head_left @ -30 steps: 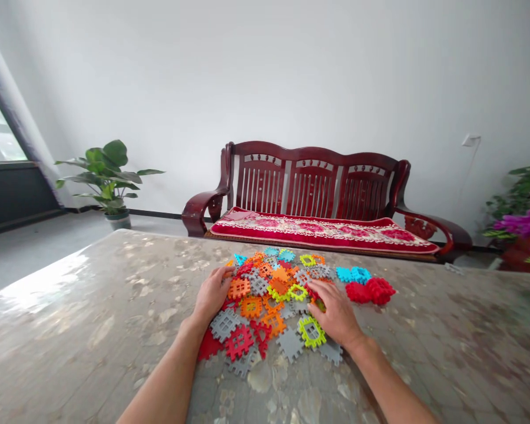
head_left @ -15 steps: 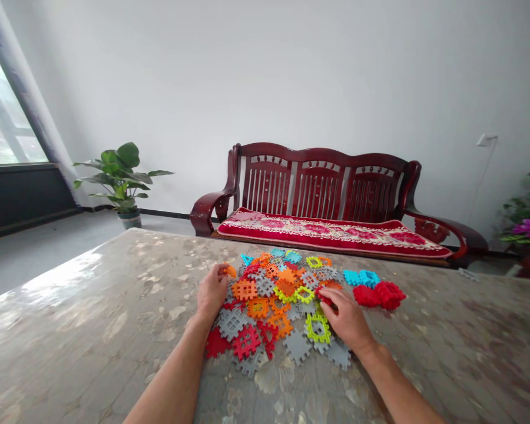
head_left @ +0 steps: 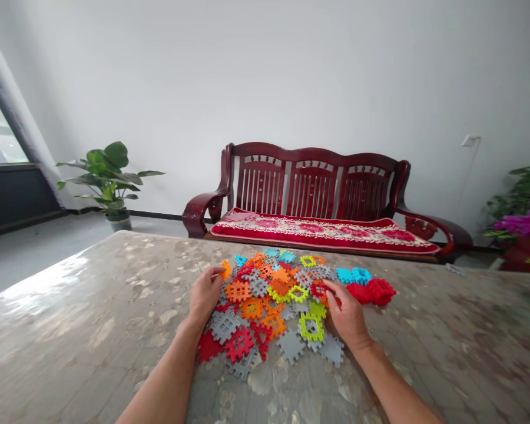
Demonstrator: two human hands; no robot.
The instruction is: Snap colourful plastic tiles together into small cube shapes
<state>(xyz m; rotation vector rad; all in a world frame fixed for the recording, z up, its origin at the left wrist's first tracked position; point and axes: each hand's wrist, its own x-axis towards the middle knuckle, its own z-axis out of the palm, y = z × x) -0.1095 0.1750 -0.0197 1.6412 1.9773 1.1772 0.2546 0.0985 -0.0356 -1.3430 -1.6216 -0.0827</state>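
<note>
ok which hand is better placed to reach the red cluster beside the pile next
Probably the right hand: it is close to the red cluster, with a red piece at its fingertips. The left hand is across the pile.

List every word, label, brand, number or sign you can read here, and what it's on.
None: no text can be read.
Pieces, sofa, cover: no legible writing.
Wall socket, plant pot: too small to tell.

A wooden settee (head_left: 312, 187) and potted plant (head_left: 105, 163) suggest a living room.
</note>
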